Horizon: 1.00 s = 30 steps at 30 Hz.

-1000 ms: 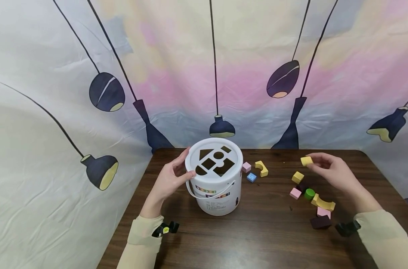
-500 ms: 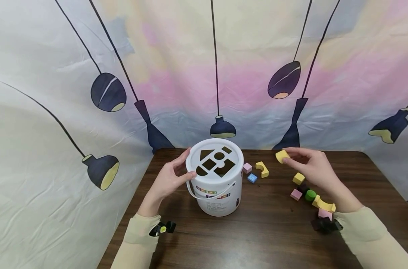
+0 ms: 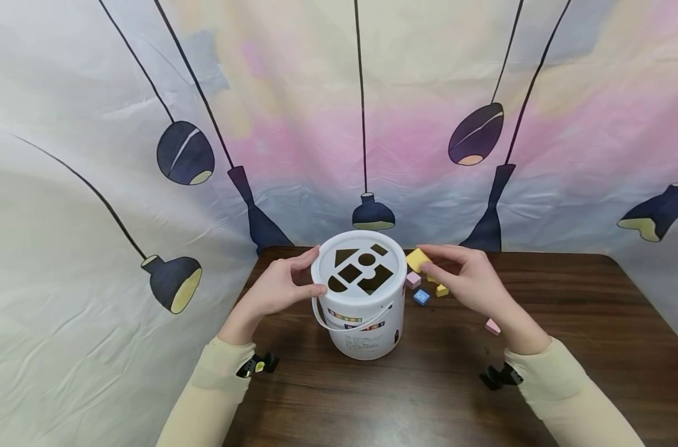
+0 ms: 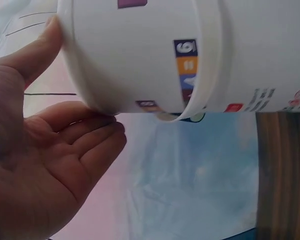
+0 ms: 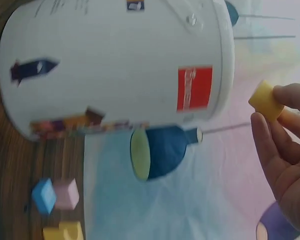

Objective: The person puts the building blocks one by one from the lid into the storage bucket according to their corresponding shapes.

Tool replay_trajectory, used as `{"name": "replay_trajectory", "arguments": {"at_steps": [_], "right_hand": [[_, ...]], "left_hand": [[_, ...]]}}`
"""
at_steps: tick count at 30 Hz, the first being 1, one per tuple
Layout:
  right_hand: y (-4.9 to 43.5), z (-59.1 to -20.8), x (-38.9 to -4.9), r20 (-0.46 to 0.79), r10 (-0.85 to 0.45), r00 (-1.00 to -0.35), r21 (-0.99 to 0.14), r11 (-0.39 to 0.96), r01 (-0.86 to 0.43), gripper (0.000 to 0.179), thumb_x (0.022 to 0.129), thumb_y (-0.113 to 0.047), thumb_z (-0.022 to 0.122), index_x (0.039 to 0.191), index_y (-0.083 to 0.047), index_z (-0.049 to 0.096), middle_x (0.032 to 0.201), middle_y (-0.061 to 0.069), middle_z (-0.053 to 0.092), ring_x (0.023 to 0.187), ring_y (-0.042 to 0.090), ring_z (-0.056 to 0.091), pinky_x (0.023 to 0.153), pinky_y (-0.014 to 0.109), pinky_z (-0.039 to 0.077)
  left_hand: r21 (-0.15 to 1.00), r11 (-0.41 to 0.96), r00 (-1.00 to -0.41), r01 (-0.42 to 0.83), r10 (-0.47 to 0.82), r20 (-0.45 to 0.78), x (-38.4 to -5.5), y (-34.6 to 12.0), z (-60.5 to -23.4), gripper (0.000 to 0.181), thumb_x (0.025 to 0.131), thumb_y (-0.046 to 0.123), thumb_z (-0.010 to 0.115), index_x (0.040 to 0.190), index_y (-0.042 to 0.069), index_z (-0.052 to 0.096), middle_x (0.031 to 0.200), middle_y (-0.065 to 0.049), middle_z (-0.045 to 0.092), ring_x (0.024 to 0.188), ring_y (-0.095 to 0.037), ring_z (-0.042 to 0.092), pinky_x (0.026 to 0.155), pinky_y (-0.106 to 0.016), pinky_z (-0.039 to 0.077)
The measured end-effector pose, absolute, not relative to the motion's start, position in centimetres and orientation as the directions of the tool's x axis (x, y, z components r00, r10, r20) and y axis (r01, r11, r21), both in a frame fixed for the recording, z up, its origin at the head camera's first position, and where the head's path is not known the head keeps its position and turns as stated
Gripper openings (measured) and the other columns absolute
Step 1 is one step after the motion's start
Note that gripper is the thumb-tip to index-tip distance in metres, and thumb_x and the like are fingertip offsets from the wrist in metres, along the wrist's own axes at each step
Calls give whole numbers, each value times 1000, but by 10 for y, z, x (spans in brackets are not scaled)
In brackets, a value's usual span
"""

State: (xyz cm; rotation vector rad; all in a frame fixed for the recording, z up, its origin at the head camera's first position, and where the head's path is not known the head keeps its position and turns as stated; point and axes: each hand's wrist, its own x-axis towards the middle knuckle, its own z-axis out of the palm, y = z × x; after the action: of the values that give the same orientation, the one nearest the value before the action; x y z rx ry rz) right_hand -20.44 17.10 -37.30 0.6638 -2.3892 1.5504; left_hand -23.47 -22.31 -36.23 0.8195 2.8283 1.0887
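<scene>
A white bucket stands upright, its lid pierced by several shaped holes: triangle, circle, square, half-round and others. My left hand holds the lid's left rim between thumb and fingers; the left wrist view shows this hand against the rim. Between the thumb and fingertips of my right hand is a small yellow block, just right of the lid and apart from it. In the right wrist view the yellow block seems to have a rounded side.
Right of the bucket lie a pink block, a blue block and a partly hidden yellow arch block. Another pink block shows beside my right wrist. The bucket's handle hangs down in front. A patterned cloth hangs behind the table.
My right hand has carried the yellow block left, from above the right-hand blocks to beside the lid. Its forearm now covers most of those blocks. My left hand stays on the rim.
</scene>
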Motion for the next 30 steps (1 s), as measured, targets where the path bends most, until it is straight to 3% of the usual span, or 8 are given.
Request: {"name": "replay_trajectory", "arguments": {"at_steps": [2,5,6,9,19,30], "right_hand": [[161,-370,-205,415,-262,-871,-818,312,-483,37,101,-17,79,136,-9,75,125,8,76,99,17,77,81,26,62],[144,-366,-208,421,-275,-864,-824,282,-491,38,100,-17,80,136,-8,75,120,7,78,94,20,77,79,29,63],[139,-366,-209,423,-277,-863,-825,275,-493,38,99,-17,81,135,-7,76,119,7,79,92,21,77,77,30,63],[124,-365,-210,428,-273,-862,-826,270,-496,36,97,-17,83,132,-7,77,112,7,80,86,19,77,71,32,63],[82,-362,-207,392,-311,-866,-856,223,-467,33,96,-17,84,127,-9,81,123,6,78,106,19,75,90,32,61],[56,-355,-205,415,-306,-857,-790,346,-506,31,93,-20,87,122,-9,83,103,-1,81,91,9,76,78,28,62]], "left_hand": [[608,648,-868,458,475,148,-236,-223,-356,90,89,42,89,161,9,46,163,-3,48,124,-33,68,110,-50,49],[570,685,-869,454,482,112,-238,-223,-345,90,87,43,91,159,9,49,160,-3,51,118,-35,70,103,-46,53],[560,696,-870,449,484,96,-239,-222,-341,90,86,43,92,158,10,50,160,-3,52,118,-35,70,101,-46,53],[512,730,-867,453,495,62,-243,-221,-333,91,84,47,92,156,10,53,158,-3,53,146,-29,49,107,-45,51],[501,762,-881,410,472,4,-248,-217,-326,91,78,48,96,152,12,57,155,1,55,146,-27,49,107,-44,51],[517,770,-901,374,433,8,-245,-213,-327,89,78,47,96,152,15,58,154,3,57,138,-30,58,101,-42,53]]}}
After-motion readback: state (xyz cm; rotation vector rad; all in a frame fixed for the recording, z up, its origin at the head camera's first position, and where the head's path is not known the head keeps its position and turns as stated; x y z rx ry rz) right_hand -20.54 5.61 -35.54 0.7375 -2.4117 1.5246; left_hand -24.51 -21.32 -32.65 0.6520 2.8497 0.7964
